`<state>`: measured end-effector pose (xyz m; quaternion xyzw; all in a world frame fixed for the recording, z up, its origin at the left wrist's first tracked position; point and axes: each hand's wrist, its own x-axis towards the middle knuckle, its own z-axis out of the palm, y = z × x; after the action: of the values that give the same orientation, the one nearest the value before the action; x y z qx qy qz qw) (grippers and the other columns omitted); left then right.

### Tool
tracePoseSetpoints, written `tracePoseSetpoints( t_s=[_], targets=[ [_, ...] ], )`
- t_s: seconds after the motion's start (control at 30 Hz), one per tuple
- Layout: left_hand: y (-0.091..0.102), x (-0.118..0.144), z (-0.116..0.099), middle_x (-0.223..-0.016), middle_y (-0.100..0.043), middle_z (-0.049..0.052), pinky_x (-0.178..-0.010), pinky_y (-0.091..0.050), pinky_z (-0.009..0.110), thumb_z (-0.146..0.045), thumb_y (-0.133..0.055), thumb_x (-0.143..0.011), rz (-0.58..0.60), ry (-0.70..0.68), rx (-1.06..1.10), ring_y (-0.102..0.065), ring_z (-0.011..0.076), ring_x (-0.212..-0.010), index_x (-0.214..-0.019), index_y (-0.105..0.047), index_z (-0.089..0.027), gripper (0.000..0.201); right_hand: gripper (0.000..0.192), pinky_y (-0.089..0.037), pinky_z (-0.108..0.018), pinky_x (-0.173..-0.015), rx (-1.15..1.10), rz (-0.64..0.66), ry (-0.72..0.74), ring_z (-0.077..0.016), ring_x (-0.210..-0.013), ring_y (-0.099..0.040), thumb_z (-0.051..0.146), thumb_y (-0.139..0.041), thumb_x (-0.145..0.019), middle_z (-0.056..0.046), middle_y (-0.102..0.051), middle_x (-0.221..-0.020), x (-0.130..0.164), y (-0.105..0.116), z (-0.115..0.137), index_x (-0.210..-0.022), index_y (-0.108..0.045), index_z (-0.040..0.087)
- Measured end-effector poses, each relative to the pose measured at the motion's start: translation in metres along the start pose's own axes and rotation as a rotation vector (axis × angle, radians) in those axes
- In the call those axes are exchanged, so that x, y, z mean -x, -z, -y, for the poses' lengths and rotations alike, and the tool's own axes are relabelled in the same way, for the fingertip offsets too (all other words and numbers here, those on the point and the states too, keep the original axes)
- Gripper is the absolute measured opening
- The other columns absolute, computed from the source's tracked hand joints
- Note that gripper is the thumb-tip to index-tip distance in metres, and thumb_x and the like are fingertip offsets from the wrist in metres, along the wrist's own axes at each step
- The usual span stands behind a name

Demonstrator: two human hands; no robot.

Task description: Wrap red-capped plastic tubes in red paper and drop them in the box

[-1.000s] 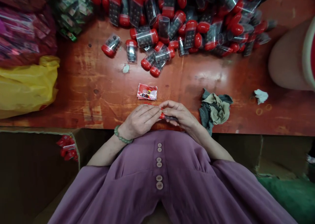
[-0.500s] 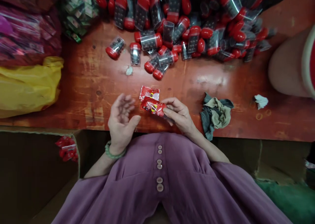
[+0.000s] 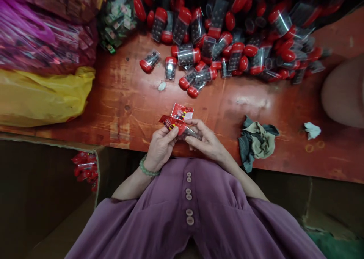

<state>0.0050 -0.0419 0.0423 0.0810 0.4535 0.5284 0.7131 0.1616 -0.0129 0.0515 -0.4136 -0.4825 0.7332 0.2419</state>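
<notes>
- Your left hand (image 3: pixel 160 147) and right hand (image 3: pixel 206 141) both pinch one small red printed packet (image 3: pixel 172 124) at the near edge of the worn red wooden table (image 3: pixel 119 103).
- Another red packet (image 3: pixel 182 112) lies just behind it.

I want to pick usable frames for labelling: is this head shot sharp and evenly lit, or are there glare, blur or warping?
Head view: hands and red packet fairly sharp at centre; glare patch on the table; far pile of red-capped containers blurred and dim; edges bowed by the wide lens; dark below the table edge.
</notes>
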Motion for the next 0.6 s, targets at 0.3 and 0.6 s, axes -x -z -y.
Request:
tracePoseSetpoints(
  t_s=[0.3,0.6],
  targets=[
    [-0.005,-0.013,0.006,-0.08,-0.076,0.002,-0.081,-0.056,0.033,-0.043,-0.087,-0.065,-0.046,-0.152,0.031,-0.069,0.0159,-0.074,-0.079,-0.075,-0.019,0.03,0.031,-0.045,-0.022,-0.055,0.163,-0.076,0.03,-0.0075,-0.055,-0.054,0.043,-0.056,-0.096,0.003,-0.059,-0.077,0.001,0.002,0.0,-0.118,-0.058,0.021],
    [-0.011,-0.023,0.009,-0.077,-0.076,-0.001,-0.079,-0.054,0.024,-0.042,-0.092,-0.059,-0.154,-0.273,0.023,-0.067,0.0103,-0.07,-0.078,-0.078,-0.021,0.032,0.026,-0.057,-0.036,-0.089,0.683,-0.234,0.409,-0.0213,-0.103,-0.07,0.032,-0.049,-0.1,-0.011,-0.071,-0.116,-0.009,-0.004,-0.009,-0.122,-0.055,0.021]
  ],
)
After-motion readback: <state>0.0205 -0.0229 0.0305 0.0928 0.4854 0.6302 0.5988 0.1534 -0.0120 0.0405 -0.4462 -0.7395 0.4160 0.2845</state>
